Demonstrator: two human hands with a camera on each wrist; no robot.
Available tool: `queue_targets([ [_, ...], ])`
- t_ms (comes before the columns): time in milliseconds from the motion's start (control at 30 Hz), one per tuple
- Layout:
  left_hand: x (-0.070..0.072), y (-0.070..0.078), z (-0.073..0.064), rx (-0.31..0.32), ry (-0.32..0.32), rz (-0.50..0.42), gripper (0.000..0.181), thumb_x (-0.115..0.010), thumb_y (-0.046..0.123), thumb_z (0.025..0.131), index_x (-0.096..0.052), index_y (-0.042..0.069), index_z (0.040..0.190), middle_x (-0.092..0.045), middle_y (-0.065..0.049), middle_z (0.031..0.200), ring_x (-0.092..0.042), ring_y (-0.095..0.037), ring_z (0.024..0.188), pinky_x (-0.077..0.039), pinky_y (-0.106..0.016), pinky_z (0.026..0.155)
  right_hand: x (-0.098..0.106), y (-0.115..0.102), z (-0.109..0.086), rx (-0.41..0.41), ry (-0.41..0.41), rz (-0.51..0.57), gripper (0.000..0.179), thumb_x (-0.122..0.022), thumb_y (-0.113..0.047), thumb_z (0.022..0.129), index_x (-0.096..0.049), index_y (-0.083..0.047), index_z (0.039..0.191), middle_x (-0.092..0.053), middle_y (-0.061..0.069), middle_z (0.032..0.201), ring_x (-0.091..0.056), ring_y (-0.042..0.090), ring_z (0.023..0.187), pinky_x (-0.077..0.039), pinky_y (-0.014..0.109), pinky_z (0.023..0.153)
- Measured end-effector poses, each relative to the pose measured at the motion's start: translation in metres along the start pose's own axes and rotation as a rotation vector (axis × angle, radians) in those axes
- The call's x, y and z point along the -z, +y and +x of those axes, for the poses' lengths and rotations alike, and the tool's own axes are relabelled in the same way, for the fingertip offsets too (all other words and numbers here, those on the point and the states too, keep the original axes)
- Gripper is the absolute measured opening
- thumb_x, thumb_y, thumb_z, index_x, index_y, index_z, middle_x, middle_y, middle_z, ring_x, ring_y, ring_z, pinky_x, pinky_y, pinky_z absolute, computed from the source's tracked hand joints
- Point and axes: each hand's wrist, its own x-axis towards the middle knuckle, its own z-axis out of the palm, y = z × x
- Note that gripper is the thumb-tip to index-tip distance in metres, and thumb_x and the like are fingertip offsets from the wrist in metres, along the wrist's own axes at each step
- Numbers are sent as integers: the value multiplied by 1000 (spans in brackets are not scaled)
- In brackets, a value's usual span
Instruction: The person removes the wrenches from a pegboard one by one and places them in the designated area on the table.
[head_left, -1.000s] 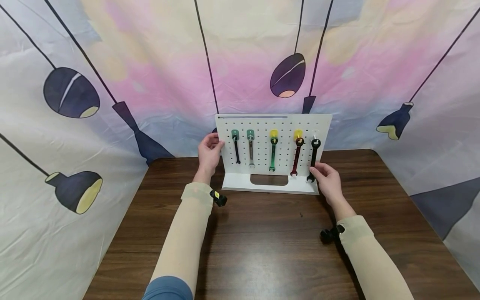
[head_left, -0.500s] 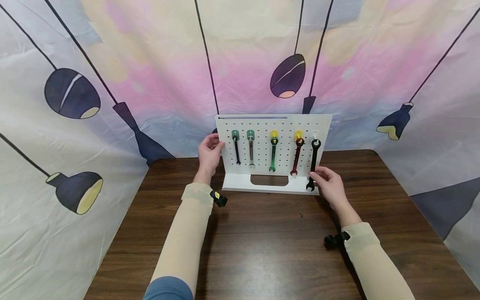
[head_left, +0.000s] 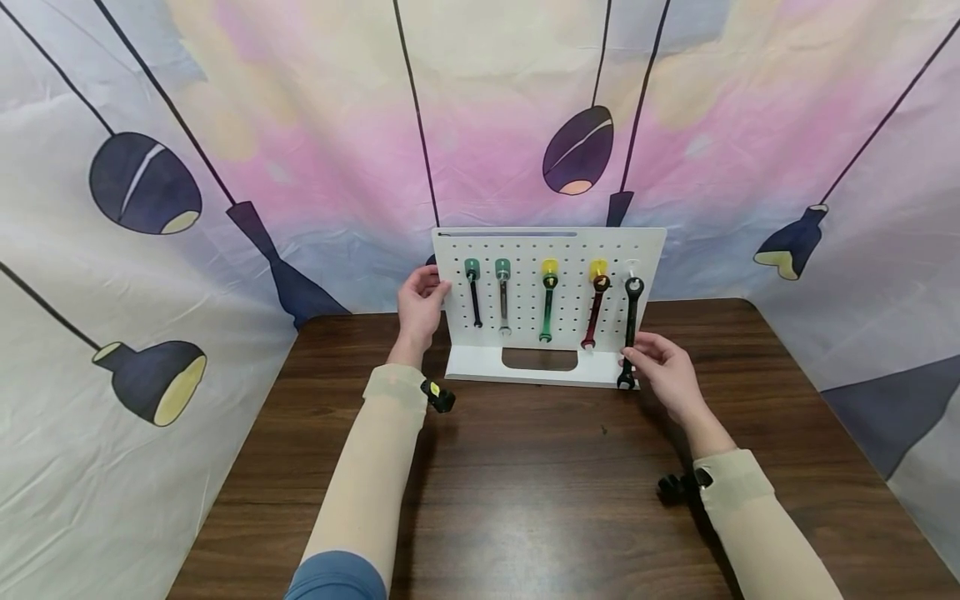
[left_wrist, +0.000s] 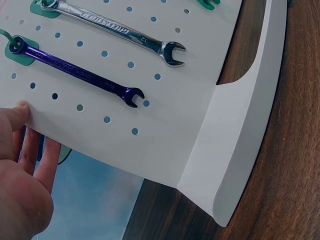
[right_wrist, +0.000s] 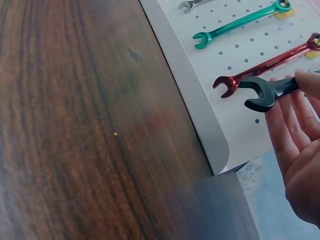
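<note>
Black wrench (head_left: 631, 321) in right fingers (right_wrist: 281, 131): only the head view shows its ring (head_left: 635, 294).

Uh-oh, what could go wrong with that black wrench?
The right hand pinches the black wrench by its lower part, so it might slip and fall. It could also knock the red wrench beside it. And the white pegboard might shift if the left hand loosens on its edge.

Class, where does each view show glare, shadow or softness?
Head: pale glare on the tabletop, dark shadows along the inner sides of the left sleeve and right sleeve. Left wrist: bright highlights along the silver wrench. Right wrist: black wrench fairly crisp, tabletop grain softer, with a bluish sheen near its edge.
</note>
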Motion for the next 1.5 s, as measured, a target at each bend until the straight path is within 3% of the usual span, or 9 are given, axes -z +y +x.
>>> queue_targets([
  [767, -2, 2, 1, 7, 7, 2, 27, -76, 2, 100, -71, 6, 126, -70, -4, 107, -64, -15, 93, -52, -28, 77, 3, -11, -10, -10, -24, 26, 50, -73, -20, 105, -58, 7, 144, -66, -4, 103, -67, 4, 84, -61, 29, 77],
  [1500, 0, 3, 1, 2, -3, 15, 26, -76, 2, 100, -71, 5, 125, -70, -4, 106, -64, -16, 93, -53, -28, 77, 1, -18, -11, 2, -17, 53, 48, -73, -16, 105, -58, 9, 142, -68, -13, 98, -68, 4, 81, -62, 31, 76],
])
